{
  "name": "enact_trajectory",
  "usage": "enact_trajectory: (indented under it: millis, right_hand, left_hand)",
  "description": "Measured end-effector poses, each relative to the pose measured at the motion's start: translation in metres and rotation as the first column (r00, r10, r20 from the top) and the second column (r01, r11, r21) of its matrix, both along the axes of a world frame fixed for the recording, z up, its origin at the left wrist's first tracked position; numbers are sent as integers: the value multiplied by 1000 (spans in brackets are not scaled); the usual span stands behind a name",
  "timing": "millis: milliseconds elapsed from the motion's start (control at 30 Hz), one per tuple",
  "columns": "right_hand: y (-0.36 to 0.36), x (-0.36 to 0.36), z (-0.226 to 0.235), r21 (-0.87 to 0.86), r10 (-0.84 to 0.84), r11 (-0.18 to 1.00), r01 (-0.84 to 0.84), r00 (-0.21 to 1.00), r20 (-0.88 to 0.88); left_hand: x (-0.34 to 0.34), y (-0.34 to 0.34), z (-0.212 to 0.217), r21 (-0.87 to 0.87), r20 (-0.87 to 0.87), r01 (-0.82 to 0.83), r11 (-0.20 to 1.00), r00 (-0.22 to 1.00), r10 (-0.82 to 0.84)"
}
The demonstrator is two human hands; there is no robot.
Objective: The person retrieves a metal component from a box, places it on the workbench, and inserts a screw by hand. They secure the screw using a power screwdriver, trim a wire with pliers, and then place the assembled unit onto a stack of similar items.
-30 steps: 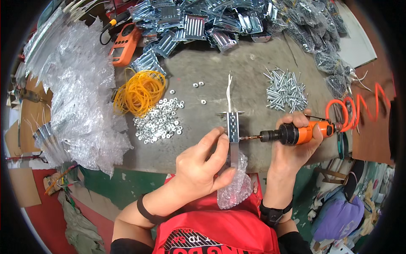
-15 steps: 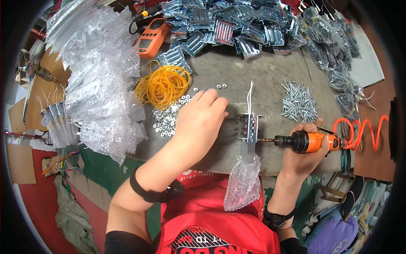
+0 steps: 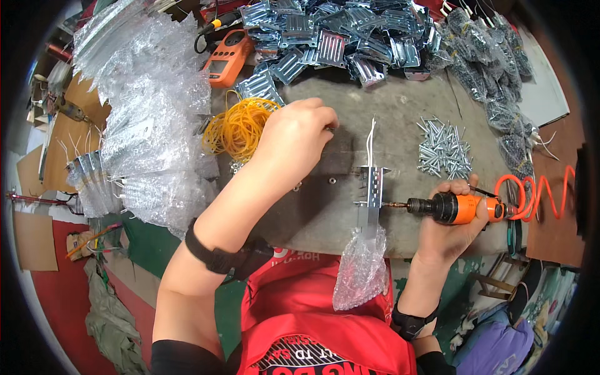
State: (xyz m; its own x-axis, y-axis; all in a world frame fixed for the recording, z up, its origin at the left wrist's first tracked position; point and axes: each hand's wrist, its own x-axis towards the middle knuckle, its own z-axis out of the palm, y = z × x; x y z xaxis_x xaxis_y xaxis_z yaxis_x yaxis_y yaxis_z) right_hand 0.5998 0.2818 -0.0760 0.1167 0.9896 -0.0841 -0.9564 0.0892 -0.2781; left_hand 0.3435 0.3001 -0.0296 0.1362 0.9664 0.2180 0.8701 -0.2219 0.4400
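My right hand (image 3: 447, 222) is wrapped round an orange and black power screwdriver (image 3: 459, 208). Its bit reaches left to the side of a slotted metal bracket (image 3: 373, 187), which has two white wires at its far end and a bubble-wrapped part (image 3: 362, 269) hanging toward me over the table edge. Left of the bracket, my left hand (image 3: 300, 137) is low over the table, fingers curled together; whatever is at the fingertips is mostly hidden. Loose nuts, such as one nut (image 3: 332, 180), lie near it. My left hand and forearm cover most of the nut pile.
Orange rubber bands (image 3: 234, 128) and an orange meter (image 3: 228, 59) are at the left, beside a large bubble-wrap stack (image 3: 162, 125). Stacked metal brackets (image 3: 331, 47) line the back. Screws (image 3: 445, 150) lie right of the bracket. A coiled orange hose (image 3: 531, 194) trails from the screwdriver.
My left hand has moved away from me, to where two loose nuts lay, and its forearm now hides most of the nut pile. The screwdriver and bracket have barely moved.
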Motion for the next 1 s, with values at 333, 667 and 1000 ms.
enact_trajectory:
  millis: [333,667,1000]
  right_hand:
    - [0,1,-5,13,-5,1000,5,1000,12]
    - [2,1,-2,16,21,1000,-21,1000,-2]
    - [1,-1,-1,17,19,1000,-19,1000,1]
  left_hand:
    - [-1,16,0,-135,-127,110,985,984,-127]
    - [-9,-2,13,-280,91,98,955,993,-75]
    - [4,-27,1,-80,-106,72,994,991,-80]
